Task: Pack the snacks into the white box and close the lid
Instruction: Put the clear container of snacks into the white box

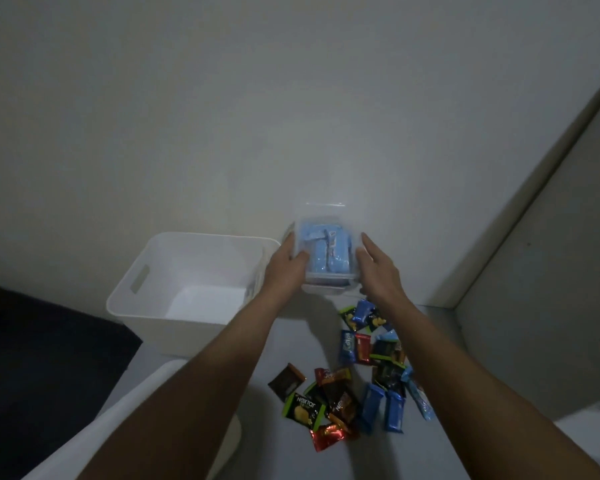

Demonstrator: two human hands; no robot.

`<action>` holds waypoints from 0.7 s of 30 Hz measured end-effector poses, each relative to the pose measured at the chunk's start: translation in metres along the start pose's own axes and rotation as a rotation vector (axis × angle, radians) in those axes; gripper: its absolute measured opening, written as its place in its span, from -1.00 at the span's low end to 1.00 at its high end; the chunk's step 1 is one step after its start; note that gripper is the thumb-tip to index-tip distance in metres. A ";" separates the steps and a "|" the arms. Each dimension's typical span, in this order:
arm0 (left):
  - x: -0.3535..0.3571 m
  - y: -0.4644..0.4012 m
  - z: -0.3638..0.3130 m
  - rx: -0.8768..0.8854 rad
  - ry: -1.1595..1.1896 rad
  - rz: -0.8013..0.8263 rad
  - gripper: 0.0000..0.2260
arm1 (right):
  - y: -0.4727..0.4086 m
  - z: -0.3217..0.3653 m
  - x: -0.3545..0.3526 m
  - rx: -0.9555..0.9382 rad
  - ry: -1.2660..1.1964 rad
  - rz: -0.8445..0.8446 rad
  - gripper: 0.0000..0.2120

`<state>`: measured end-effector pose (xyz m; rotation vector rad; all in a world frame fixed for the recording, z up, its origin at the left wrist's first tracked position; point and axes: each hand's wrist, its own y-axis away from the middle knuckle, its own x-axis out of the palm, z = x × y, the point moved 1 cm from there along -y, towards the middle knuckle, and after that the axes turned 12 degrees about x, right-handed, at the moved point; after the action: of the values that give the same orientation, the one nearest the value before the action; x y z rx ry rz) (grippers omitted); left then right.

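The open-topped white plastic box [174,285] is unobstructed from above, while scattered foil-wrapped snack packets [361,382] crowd the pale floor [291,341] beside it.

Single head-worn wide-angle view, looking forward and down (steeply), close over floor [291,348], facing wall [291,98]
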<state>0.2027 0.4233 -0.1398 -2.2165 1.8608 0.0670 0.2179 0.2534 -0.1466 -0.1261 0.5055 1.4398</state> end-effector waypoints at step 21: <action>-0.243 -0.019 0.033 -0.256 -0.122 -0.134 -0.58 | 0.025 0.114 0.204 0.122 0.003 0.408 -0.50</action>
<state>0.1803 0.6680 -0.1219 -2.4367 1.7172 0.4289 0.2323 0.4866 -0.1221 0.0774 0.6454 1.8006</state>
